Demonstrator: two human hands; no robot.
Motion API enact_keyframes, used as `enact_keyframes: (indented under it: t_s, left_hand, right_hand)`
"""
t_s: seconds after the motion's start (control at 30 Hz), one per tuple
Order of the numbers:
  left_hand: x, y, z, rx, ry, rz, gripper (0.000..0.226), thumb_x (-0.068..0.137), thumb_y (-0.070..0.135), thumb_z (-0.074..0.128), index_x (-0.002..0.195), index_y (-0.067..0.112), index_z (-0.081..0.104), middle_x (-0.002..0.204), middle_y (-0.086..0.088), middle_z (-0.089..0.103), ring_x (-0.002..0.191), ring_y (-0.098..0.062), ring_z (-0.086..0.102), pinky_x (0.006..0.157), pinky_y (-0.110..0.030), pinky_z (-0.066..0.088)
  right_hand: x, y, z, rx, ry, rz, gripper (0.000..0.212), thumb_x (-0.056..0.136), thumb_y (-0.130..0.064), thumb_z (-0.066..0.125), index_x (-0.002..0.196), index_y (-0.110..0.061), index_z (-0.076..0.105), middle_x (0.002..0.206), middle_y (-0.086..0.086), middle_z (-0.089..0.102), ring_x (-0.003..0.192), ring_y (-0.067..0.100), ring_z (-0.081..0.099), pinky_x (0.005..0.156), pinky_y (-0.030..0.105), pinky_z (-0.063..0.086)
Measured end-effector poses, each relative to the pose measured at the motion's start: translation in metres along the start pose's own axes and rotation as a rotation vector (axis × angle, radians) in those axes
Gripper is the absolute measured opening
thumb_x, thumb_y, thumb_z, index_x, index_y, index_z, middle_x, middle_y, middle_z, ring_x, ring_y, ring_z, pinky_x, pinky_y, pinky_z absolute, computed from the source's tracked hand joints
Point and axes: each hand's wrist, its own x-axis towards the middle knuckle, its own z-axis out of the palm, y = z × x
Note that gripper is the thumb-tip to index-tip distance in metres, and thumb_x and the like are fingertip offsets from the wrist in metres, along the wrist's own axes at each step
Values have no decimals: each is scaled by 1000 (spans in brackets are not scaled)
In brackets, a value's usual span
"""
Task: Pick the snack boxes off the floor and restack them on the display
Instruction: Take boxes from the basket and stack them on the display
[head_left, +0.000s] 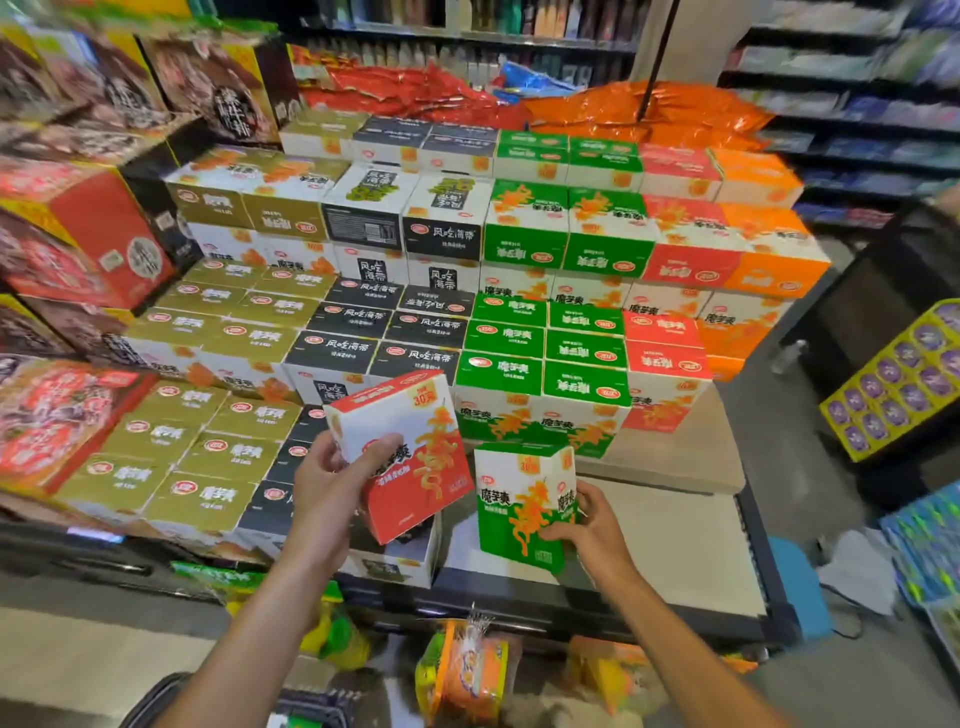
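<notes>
My left hand (332, 480) grips a red and white snack box (410, 452), tilted, in the air in front of the display. My right hand (587, 525) holds a green and white snack box (522, 499) upright, its base just above or on the bare pale shelf (675, 540) of the display. Behind them the stepped display carries rows of olive, black, green, red and orange boxes (545, 343). The red column (662, 358) and the green column end higher than the front shelf.
Bags of snacks (462, 670) hang or lie below the shelf's dark front edge. Large red cartons (78, 244) stand at the left. A yellow tray of purple items (904, 379) is at the right, with a grey floor aisle beside it.
</notes>
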Motion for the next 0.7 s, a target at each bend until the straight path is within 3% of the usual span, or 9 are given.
enact_keyframes:
  t_s: [0.1,0.17,0.3,0.33,0.43,0.5,0.57,0.63,0.7]
  left_hand:
    - [1,2,2,27,36,15,48,75,30,85,118,22,65,107,2,75,90,-20,75,65,-32,58]
    - [-2,1,4,40,73,12,49,73,32,86,117,22,66,106,1,75,90,-21,75,67,-35,58]
    - [-9,0,8,28,120,29,47,76,27,84,118,18,65,108,-2,75,93,-23,74,67,-34,59]
    - [-12,0,9,24,114,33,46,78,26,83,120,18,64,109,-2,75,94,-23,74,68,-34,59]
    - [-18,-2,15,17,150,54,43,80,20,81,120,16,64,106,0,76,92,-21,74,63,-27,58]
    - [-20,-4,19,-1,186,60,42,80,18,82,119,16,65,105,0,76,91,-20,74,64,-27,58]
    - [-20,-7,22,-5,211,49,44,79,20,83,119,17,65,106,-1,76,93,-22,74,71,-35,61]
    - [-19,-10,26,1,219,34,45,77,21,84,118,18,65,107,-1,76,95,-23,74,78,-41,60]
    - [-16,-12,28,1,227,25,49,75,24,86,119,18,65,109,-2,75,97,-23,73,81,-43,60]
  right_hand:
    - [23,1,8,-51,-65,-22,83,56,10,79,129,-12,45,120,5,62,104,12,62,76,28,52]
    - [36,8,11,-80,-111,-10,79,67,18,73,131,-15,41,120,3,59,105,11,60,77,26,52]
    - [53,19,15,-125,-172,-34,83,63,1,81,132,-21,41,126,7,57,112,26,63,92,52,55]
    - [60,25,14,-137,-175,-39,80,67,1,83,131,-20,40,124,8,58,109,29,63,89,50,57]
    - [73,29,7,-151,-202,-37,72,81,17,71,133,-16,33,113,-3,56,94,18,62,66,25,57]
    - [79,33,-2,-165,-253,-44,70,82,23,64,134,-12,30,116,-4,54,94,9,61,65,19,55]
    - [83,37,-14,-223,-283,-84,72,82,17,70,136,-10,30,127,2,53,100,7,65,70,21,57]
    - [87,38,-26,-262,-314,-89,85,73,-10,88,136,-17,31,134,4,52,110,6,66,74,29,60]
    - [89,38,-36,-291,-338,-77,76,76,0,83,130,-22,35,131,2,52,114,12,66,70,29,60]
